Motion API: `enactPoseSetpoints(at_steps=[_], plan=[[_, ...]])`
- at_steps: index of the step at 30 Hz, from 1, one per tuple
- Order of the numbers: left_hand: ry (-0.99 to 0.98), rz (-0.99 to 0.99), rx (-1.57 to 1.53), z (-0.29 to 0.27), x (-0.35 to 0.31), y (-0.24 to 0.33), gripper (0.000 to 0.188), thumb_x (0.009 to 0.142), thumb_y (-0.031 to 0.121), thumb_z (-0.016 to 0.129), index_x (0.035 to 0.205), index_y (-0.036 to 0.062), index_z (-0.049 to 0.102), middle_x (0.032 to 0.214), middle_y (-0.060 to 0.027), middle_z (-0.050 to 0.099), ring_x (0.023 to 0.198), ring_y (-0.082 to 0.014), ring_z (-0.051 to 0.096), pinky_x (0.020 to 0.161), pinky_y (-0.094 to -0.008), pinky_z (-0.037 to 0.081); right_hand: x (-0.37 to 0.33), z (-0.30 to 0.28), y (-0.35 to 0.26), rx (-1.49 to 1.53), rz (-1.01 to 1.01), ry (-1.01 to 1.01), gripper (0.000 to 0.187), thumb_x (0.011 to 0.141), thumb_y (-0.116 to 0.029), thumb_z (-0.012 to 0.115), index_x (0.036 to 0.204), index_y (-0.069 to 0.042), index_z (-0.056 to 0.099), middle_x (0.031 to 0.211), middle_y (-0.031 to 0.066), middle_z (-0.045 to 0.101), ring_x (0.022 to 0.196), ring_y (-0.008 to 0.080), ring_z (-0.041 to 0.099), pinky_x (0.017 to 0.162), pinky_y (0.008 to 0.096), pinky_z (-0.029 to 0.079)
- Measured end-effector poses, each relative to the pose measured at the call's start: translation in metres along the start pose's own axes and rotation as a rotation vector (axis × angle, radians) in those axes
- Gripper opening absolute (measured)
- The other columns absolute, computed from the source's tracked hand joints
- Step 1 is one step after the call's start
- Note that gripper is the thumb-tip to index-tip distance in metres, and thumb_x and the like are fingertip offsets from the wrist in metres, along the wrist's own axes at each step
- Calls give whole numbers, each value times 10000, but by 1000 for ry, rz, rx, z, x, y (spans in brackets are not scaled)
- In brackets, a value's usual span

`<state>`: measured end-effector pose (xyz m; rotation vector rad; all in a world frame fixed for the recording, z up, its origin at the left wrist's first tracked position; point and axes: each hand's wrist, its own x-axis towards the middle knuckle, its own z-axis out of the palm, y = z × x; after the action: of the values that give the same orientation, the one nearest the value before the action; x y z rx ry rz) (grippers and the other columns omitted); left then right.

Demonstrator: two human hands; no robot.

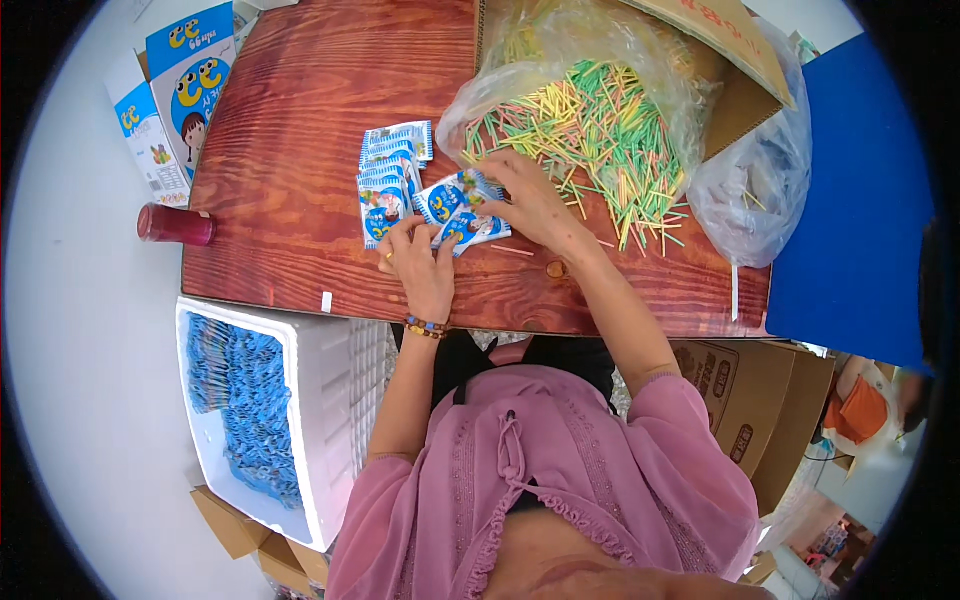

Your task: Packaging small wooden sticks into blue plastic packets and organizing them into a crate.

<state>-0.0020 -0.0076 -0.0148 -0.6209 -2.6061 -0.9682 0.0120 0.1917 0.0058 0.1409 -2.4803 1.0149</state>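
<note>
Several small blue-and-white packets [385, 195] lie overlapping in a stack on the red-brown wooden table. Beside this stack, a few more packets [452, 203] fan out at an angle between my two hands. My left hand [420, 270] grips their lower left edge with fingers bent and thumb pressed in. At their right end, the fingers and thumb of my right hand [530, 205] close on the packets. Just behind my right hand spreads a heap of thin yellow, green and pink sticks [600, 130], spilling from a clear plastic bag [465, 110].
An open cardboard box [745, 125] lies around the bag at the back right. A red-lidded jar [178, 224] is at the table's left edge, near blue-and-white cartons [190, 85]. Below left, a white foam box [305, 430] holds many packets. A blue panel [850, 200] borders the right.
</note>
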Motion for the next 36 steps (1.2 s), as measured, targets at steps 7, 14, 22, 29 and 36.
enactPoseSetpoints(at_steps=[7,14,22,29,36], plan=[[-114,-24,-32,-10,6,-3,205,718,114,775,862,53,643,1254,-91,516,1170,-304,382,941,-433,310,-6,-3,4,-64,179,-178,269,772,-180,699,1003,-51,654,1047,79,608,1032,288,545,889,391,424],[-72,34,-253,-19,13,4,142,778,44,734,884,29,641,1056,-85,638,989,-217,574,886,-357,436,-14,-7,-11,585,401,-253,157,850,-112,663,971,-14,681,815,17,657,767,53,570,704,223,470],[-104,-514,-1232,-12,11,9,145,880,-14,636,1022,-26,657,945,-38,673,815,-69,608,724,-216,494,-24,-3,-31,842,484,-111,193,872,-72,654,1049,-2,685,935,-3,684,841,47,593,741,213,482],[-14,-595,-1414,-8,5,18,93,906,30,630,960,-28,679,923,-37,675,817,-62,604,736,-220,492,-38,7,-25,986,506,-46,207,885,-72,642,1069,16,675,969,25,692,872,67,610,779,226,494],[69,-713,-1508,-21,7,3,147,947,126,600,990,0,662,975,-42,677,874,-101,631,812,-289,499,-55,-22,-24,749,472,-43,192,936,-176,573,910,-10,668,923,22,667,928,141,602,855,323,454]])
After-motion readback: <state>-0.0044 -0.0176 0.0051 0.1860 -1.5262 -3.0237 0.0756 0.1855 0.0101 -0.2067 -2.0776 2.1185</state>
